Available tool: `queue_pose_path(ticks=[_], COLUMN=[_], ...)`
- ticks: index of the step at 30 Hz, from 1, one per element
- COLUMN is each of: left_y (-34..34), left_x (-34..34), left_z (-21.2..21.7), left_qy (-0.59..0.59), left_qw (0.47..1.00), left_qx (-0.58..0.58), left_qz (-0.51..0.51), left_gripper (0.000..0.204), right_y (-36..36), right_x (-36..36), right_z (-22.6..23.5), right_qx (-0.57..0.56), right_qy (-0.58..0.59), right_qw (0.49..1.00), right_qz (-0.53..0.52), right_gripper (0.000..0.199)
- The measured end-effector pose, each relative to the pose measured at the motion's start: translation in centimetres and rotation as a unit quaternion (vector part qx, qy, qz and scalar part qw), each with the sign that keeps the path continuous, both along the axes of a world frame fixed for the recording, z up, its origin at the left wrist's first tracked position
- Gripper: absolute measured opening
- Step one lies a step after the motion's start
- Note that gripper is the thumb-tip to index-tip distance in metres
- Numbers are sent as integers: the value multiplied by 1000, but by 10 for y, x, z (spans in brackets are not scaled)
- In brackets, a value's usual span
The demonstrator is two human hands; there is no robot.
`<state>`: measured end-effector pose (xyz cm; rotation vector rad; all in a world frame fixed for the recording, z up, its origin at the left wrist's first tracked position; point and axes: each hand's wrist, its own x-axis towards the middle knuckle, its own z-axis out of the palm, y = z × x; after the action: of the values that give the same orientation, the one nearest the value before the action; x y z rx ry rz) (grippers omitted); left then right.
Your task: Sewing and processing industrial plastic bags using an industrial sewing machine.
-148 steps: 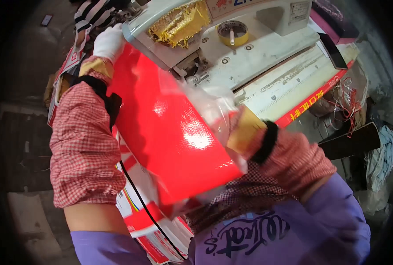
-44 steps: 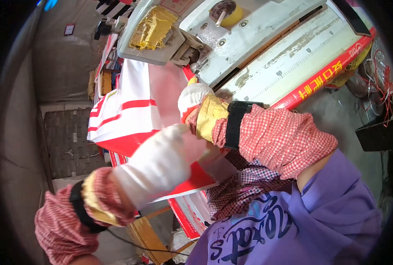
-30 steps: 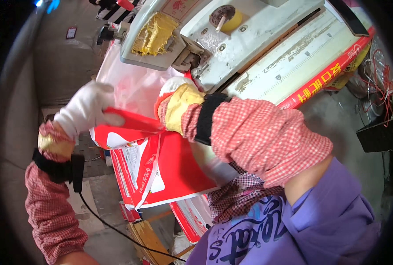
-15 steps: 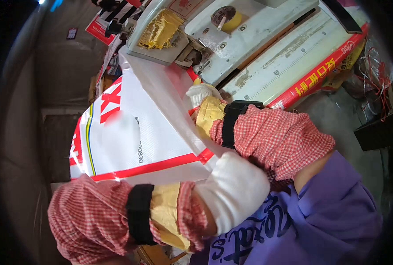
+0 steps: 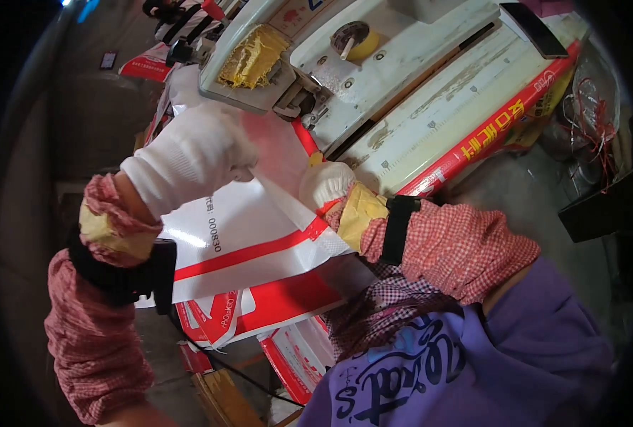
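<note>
My left hand (image 5: 192, 156), in a white glove with a red checked sleeve, grips the upper edge of a white plastic bag with red stripes (image 5: 252, 242). My right hand (image 5: 327, 183), also gloved in white, pinches the same bag's right edge close to the white sealing machine (image 5: 402, 78). The bag's clear top part lies up against the machine's slot. Both wrists wear black straps and yellow cuffs.
More red and white bags (image 5: 288, 341) are stacked below the held one. The machine has a yellowed taped block (image 5: 252, 57) and a yellow knob (image 5: 355, 43). A long red strip (image 5: 501, 121) runs along the machine's front. Red wires (image 5: 597, 135) hang at the right.
My left hand has risen from the bag's lower corner to its top edge near the machine. The bag has shifted up toward the slot. My right hand stays at the bag's right edge.
</note>
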<state>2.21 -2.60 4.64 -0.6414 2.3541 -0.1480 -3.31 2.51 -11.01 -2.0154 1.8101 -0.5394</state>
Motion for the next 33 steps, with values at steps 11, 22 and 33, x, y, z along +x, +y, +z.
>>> queue_pose_path(ticks=[11,22,33], left_y=[127,-13,75], left_x=[-92,-10,29], left_z=[-90,-73,-113], left_qy=[-10,52,102], left_qw=[979,959,880], left_qx=[71,-74,28], left_qz=[189,268,463], left_gripper=[7,21,22], right_y=[-4,-38,-18], right_x=[-19,-23,-60], right_z=[31,-68,-87], right_qx=[161,150,290], right_qy=[-32,-66,-336], right_qw=[982,944,873], right_qz=[-91,286,203], right_gripper=[33,30,41])
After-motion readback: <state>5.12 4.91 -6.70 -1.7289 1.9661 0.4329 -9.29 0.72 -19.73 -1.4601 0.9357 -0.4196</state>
